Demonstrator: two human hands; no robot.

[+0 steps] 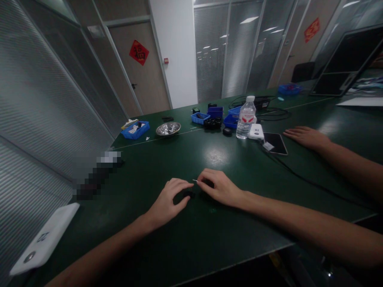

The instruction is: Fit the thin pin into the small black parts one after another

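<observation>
My left hand (169, 201) curls around a small black object (189, 194) on the dark green table (143, 163). Its thumb and fingers lie on either side of that object, whose kind I cannot make out. Close by on the right, my right hand (220, 186) has thumb and forefinger pinched on a thin, pale, pin-like piece (194, 180). That piece points left, toward the fingertips of my left hand. The fingertips of both hands are a short gap apart.
Another person's hand (308, 136) lies flat at the right. Beyond are a water bottle (245, 119), a black tablet-like slab (275, 143), a metal dish (168, 129) and blue bins (135, 130). A white device (44, 239) stands at left; a black cable (302, 175) crosses the right side.
</observation>
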